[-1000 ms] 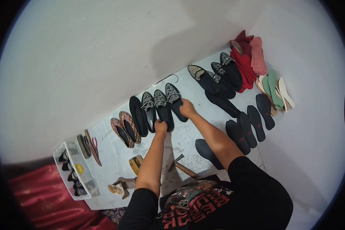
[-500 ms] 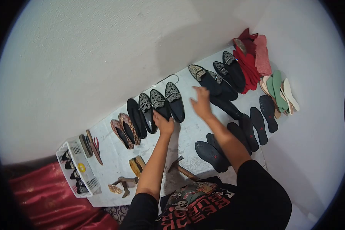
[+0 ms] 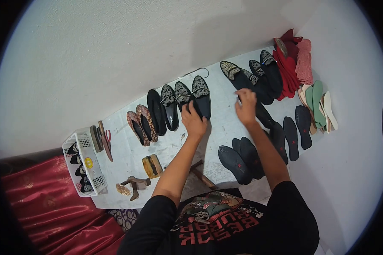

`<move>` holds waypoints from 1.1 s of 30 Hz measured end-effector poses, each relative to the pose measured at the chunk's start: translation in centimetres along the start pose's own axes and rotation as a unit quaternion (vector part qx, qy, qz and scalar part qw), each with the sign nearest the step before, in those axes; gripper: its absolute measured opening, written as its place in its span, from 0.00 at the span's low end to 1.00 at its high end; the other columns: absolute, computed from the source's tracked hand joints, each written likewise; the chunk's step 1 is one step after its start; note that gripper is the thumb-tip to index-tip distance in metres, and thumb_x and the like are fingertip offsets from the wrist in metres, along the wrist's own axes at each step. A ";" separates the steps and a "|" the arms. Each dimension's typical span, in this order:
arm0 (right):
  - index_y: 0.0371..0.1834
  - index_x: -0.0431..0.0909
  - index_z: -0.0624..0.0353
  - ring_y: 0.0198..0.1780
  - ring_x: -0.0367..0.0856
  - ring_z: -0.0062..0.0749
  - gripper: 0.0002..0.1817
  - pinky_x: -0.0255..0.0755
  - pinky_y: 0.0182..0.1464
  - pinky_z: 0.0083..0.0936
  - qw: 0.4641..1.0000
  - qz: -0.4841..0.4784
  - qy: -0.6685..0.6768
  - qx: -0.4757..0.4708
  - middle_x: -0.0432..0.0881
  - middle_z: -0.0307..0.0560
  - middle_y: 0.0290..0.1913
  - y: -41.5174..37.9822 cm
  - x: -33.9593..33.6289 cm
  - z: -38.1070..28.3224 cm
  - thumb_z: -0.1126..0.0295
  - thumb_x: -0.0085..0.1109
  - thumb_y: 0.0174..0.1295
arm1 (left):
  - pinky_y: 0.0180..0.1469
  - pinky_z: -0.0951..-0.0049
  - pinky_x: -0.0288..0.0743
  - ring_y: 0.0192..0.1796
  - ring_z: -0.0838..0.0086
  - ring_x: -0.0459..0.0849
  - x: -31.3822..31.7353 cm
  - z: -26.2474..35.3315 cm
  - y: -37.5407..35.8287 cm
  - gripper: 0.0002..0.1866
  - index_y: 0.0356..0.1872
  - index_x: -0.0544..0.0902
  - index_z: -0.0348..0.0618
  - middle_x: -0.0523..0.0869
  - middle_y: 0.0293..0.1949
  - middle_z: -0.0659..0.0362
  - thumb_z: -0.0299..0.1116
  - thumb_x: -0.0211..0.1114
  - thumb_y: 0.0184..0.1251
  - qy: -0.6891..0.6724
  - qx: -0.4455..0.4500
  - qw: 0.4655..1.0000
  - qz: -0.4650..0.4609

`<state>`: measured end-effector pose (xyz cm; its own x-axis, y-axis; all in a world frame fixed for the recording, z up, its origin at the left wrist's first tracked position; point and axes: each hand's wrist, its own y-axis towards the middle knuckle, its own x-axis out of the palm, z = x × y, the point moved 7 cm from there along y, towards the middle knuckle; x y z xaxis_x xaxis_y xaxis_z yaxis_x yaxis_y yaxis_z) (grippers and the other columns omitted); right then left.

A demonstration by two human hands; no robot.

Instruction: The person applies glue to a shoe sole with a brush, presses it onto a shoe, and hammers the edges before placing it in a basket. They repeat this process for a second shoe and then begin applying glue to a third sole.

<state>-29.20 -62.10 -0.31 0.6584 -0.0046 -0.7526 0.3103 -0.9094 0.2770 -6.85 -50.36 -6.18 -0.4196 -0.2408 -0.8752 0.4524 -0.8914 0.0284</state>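
Note:
My left hand (image 3: 194,121) lies over the heel end of a black shoe with a silver-patterned toe (image 3: 183,91), its fingers spread and touching the shoe. Just right of it stands a similar black shoe (image 3: 201,89). To its left are another patterned shoe (image 3: 168,95), a plain black shoe (image 3: 154,108) and a pair of brown patterned flats (image 3: 145,123). My right hand (image 3: 247,107) hovers above the table with loosely bent, parted fingers. Nearest to it are a gold-toed black shoe (image 3: 230,71) and a long black piece (image 3: 264,117); I see nothing held.
Several black soles (image 3: 234,163) line the right side of the table (image 3: 219,127). Green insoles (image 3: 317,100) and red cloth pieces (image 3: 287,76) lie at far right. At left are a white basket (image 3: 98,168), pliers (image 3: 108,136), a hammer (image 3: 136,182) and a yellowish block (image 3: 151,165).
The view has shifted. My left hand has moved further over the patterned shoe, its fingers stretched forward. My right hand has turned and come lower, towards the long black piece.

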 end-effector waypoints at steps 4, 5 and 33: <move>0.49 0.84 0.60 0.38 0.88 0.34 0.10 0.80 0.44 0.30 0.931 -0.197 0.297 0.083 0.88 0.48 0.40 -4.7 11.2 -4.5 0.77 0.64 0.66 | 0.70 0.47 0.65 0.67 0.50 0.76 1.0 -4.1 -0.2 0.35 0.67 0.72 0.43 0.81 0.60 0.41 0.45 0.75 0.63 0.067 -0.101 0.961 -0.249; 0.47 0.85 0.60 0.38 0.88 0.26 0.08 0.80 0.43 0.26 0.893 -0.255 0.352 0.117 0.89 0.45 0.38 -5.6 12.5 -6.4 0.78 0.63 0.68 | 0.65 0.47 0.66 0.60 0.54 0.82 2.5 -5.3 -0.4 0.26 0.59 0.77 0.44 0.88 0.48 0.47 0.44 0.72 0.65 0.104 -0.019 0.973 -0.207; 0.82 0.57 0.71 0.69 0.75 0.35 0.47 0.68 0.70 0.31 0.652 -0.267 0.583 0.404 0.77 0.57 0.69 -11.0 24.7 -4.2 0.54 0.68 0.68 | 0.70 0.57 0.68 0.68 0.53 0.72 -0.7 -7.8 -5.1 0.30 0.70 0.69 0.32 0.72 0.66 0.40 0.33 0.67 0.72 -0.197 -0.197 0.944 0.176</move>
<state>-13.47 -50.47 -19.42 0.8239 0.2937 0.4846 0.5572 -0.5757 -0.5984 -2.69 -42.64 -9.47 -0.4142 -0.6886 -0.5952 0.8435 -0.5361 0.0333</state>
